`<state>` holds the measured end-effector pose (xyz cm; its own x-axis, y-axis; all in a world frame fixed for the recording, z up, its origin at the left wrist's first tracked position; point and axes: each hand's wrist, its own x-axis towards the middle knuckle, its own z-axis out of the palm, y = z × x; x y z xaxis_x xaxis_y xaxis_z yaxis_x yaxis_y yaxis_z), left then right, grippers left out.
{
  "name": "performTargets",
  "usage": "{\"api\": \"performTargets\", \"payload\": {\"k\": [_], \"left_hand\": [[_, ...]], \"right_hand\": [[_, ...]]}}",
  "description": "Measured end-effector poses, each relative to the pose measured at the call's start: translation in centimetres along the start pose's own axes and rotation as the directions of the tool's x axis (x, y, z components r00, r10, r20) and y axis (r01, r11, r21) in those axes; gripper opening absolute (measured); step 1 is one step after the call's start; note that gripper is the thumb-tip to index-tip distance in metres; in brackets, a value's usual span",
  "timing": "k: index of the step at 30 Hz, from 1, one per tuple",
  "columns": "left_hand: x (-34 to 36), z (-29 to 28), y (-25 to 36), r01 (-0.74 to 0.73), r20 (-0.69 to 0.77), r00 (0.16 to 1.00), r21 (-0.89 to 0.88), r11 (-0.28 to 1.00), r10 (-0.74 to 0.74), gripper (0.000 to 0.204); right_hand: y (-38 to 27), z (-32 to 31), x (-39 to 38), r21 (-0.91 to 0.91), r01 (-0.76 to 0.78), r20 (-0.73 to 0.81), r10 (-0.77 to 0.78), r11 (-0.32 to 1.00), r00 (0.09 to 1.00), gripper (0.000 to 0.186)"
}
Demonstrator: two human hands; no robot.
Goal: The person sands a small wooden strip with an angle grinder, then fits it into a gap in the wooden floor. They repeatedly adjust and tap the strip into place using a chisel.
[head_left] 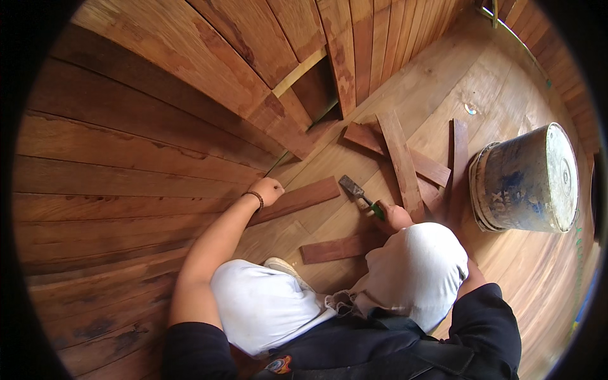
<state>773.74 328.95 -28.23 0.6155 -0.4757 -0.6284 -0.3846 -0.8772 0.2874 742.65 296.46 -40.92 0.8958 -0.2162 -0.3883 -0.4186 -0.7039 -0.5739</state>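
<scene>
My left hand (271, 191), a beaded bracelet on its wrist, is closed, with its fingers curled beside the foot of the plank wall (126, 183). What it pinches, if anything, is too small to make out. Just beneath it, a reddish-brown board (304, 198) lies on the floor. In front of my right knee, my right hand (398, 218) is wrapped round the green grip of a hammer (353, 187). The hammer's dark metal head points up and left, beyond the board's right end. Another short board (342, 247) lies between my knees and is partly covered by my right leg.
Several loose boards (400, 158) lie crossed over one another ahead of my right hand. A paint-stained bucket (525, 180) stands to their right. Ahead, the vertical wall planks (285, 38) have a gap near the floor (468, 69). A small white scrap (469, 109) lies farther off.
</scene>
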Motion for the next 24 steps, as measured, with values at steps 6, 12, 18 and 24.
{"api": "performTargets", "payload": {"k": [6, 12, 18, 24], "left_hand": [[-0.3, -0.6, 0.5, -0.031, 0.134, 0.991, 0.046, 0.998, 0.024, 0.027], [-0.4, -0.2, 0.4, -0.074, 0.238, 0.97, 0.112, 0.991, 0.046, 0.021], [0.2, -0.1, -4.4, -0.083, 0.015, 0.996, -0.134, 0.987, 0.085, 0.025], [-3.0, 5.4, -11.0, 0.167, -0.211, 0.968, 0.124, 0.978, -0.139, 0.056]], "right_hand": [[-0.2, 0.0, -0.4, 0.013, 0.003, -0.032, -0.003, 1.0, 0.999, 0.038], [-0.7, -1.0, -0.7, 0.067, 0.074, -0.036, -0.072, 0.995, 0.997, 0.039], [1.0, -1.7, -1.5, -0.115, 0.093, 0.055, -0.087, 0.989, 0.995, 0.034], [1.0, -4.5, -3.1, -0.14, 0.403, 0.024, -0.404, 0.904, 0.915, 0.039]]}}
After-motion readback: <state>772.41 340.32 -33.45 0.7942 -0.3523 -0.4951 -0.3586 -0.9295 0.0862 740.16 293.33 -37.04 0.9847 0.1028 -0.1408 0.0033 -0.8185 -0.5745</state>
